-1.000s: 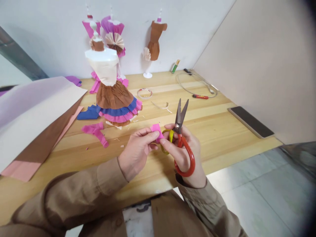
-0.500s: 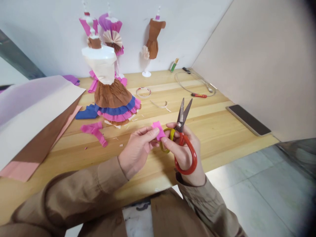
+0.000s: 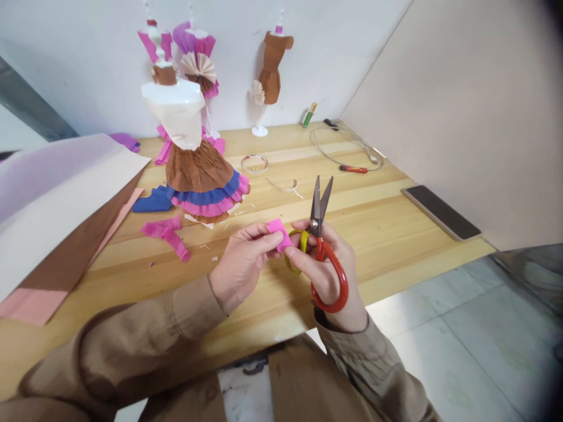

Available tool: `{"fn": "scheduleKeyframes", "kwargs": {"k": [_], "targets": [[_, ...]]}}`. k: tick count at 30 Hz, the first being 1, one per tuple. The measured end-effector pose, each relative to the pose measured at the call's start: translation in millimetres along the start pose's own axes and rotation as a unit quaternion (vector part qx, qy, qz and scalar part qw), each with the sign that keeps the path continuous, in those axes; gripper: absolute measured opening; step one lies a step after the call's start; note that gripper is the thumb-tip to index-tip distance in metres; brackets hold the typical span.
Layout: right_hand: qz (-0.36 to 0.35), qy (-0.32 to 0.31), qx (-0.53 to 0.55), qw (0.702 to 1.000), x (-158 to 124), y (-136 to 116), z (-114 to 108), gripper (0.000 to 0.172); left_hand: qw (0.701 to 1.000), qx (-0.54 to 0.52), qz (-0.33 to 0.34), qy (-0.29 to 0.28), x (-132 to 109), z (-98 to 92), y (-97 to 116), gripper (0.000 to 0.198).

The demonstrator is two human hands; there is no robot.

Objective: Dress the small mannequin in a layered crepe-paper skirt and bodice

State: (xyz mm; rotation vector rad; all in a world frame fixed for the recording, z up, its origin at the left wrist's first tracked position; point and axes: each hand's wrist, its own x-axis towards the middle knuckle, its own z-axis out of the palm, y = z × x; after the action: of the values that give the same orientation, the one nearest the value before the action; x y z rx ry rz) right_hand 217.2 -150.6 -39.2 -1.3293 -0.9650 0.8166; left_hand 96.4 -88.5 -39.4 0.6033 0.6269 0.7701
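Between thumb and fingers, my left hand (image 3: pixel 241 264) pinches a small folded piece of pink crepe paper (image 3: pixel 278 233). My right hand (image 3: pixel 332 272) is closed around scissors (image 3: pixel 319 233) with one red and one yellow handle; their blades point up and stand slightly apart. The right thumb and fingertips also touch the paper's right edge. Beyond my left hand stands a doll-sized dress form (image 3: pixel 180 114) with a white bodice and a tiered brown, blue and pink skirt (image 3: pixel 200 173). Pink paper strips (image 3: pixel 169 234) lie to the left of my left hand.
Large paper sheets (image 3: pixel 65 193) cover the table's left side. More dressed forms, one in brown (image 3: pixel 271 70), stand by the wall. A tape roll (image 3: pixel 254 164), a cable (image 3: pixel 325 153), a green-labelled tube (image 3: pixel 309 115) and a phone (image 3: pixel 442 212) lie across the table. White scraps are scattered near the skirt.
The scissors have tilted a little to the left, and their blades look slightly closer together. Both hands keep hold of the pink paper. The whole view has shifted slightly.
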Motion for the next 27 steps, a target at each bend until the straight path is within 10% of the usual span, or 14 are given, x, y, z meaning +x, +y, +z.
{"fn": "scheduleKeyframes", "kwargs": {"k": [16,27], "targets": [[-0.077,-0.182,-0.053,0.979,-10,18,-14,0.061,0.992,0.069,0.094,0.041,4,8.4,34,0.021],[-0.05,-0.179,-0.071,0.98,-8,14,-5,0.078,0.983,0.124,0.129,0.047,7,6.7,43,0.017]]}}
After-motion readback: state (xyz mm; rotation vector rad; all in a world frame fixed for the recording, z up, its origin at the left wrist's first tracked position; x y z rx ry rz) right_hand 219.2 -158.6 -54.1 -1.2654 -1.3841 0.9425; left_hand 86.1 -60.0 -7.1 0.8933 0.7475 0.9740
